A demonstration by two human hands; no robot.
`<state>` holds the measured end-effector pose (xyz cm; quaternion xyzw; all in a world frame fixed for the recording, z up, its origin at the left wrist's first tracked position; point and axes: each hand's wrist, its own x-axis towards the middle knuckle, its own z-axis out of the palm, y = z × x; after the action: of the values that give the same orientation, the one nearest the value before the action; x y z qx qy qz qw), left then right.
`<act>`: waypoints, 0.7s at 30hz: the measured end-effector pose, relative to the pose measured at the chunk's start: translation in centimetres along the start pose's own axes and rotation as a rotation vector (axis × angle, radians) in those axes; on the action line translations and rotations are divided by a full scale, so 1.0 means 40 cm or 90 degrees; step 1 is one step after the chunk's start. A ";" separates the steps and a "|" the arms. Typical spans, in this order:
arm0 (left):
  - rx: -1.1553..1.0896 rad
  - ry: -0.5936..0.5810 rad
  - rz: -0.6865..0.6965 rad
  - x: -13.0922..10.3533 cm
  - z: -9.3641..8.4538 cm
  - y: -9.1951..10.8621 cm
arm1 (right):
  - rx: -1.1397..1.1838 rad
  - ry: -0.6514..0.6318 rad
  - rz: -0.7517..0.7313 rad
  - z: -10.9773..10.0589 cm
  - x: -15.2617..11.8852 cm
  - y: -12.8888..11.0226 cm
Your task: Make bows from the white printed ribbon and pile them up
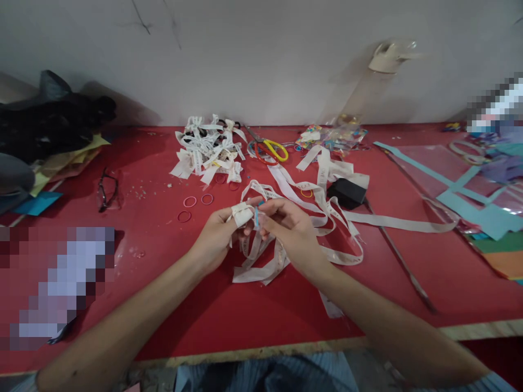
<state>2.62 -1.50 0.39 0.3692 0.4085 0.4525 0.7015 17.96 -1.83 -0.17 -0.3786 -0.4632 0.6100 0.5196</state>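
Both my hands meet above the middle of the red table. My left hand is closed on a white ribbon, which lies folded over its thumb and fingers. My right hand pinches at a small blue elastic band between the two hands; its fingertips partly cover the band. Printed ribbon strips spread under and around my hands. Several pink and red elastic rings lie to the left of my left hand. Beyond them is a pile of tied ribbon bows, some with dark bands.
Scissors with red and yellow handles lie behind my hands, near plastic packets. A black block and a thin rod are to the right, beside coloured sheets. Eyeglasses and a black bag are left.
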 end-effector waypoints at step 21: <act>-0.101 -0.068 -0.079 0.003 -0.008 0.011 | 0.018 -0.059 0.006 -0.015 0.015 -0.008</act>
<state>2.23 -1.19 0.62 0.3100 0.3552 0.4187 0.7762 18.53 -1.14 -0.01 -0.3450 -0.4764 0.6357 0.4999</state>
